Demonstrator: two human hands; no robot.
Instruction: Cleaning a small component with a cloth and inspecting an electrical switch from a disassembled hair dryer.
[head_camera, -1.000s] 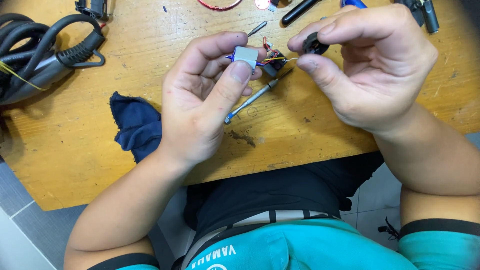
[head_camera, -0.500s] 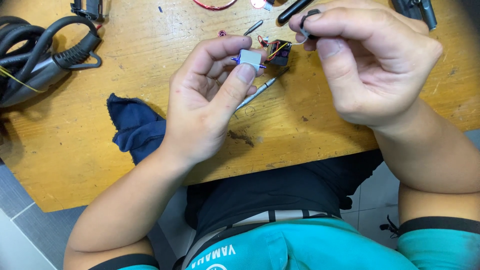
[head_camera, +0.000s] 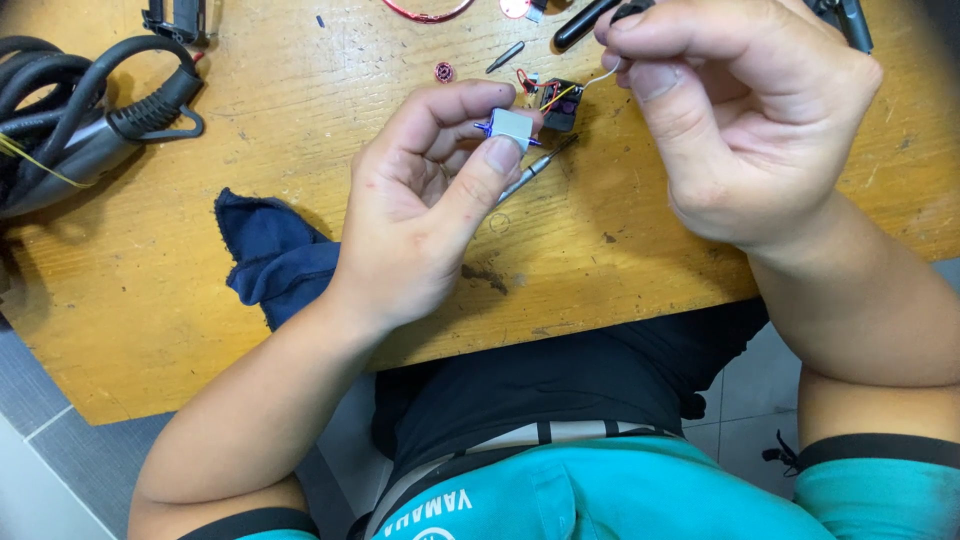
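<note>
My left hand (head_camera: 425, 205) pinches a small silver block-shaped part (head_camera: 511, 127) between thumb and fingers, just above the wooden table (head_camera: 150, 270). A small dark circuit piece with coloured wires (head_camera: 558, 103) hangs off that part's right side. My right hand (head_camera: 735, 110) is raised at the upper right. Its thumb and forefinger hold a small black piece (head_camera: 630, 10) with a thin white wire (head_camera: 603, 73) that curves down to the circuit piece. A thin metal screwdriver (head_camera: 530, 170) lies on the table under the left thumb.
A dark blue cloth (head_camera: 272, 255) lies by my left wrist. Thick black cables (head_camera: 70, 110) fill the far left. A small screw (head_camera: 505, 57), a red ring-shaped part (head_camera: 444, 71), a red wire loop (head_camera: 425, 12) and a black pen-like tool (head_camera: 583, 22) lie at the back.
My right hand has risen and moved away from the left, drawing the white wire out longer. My left hand stays on the silver part.
</note>
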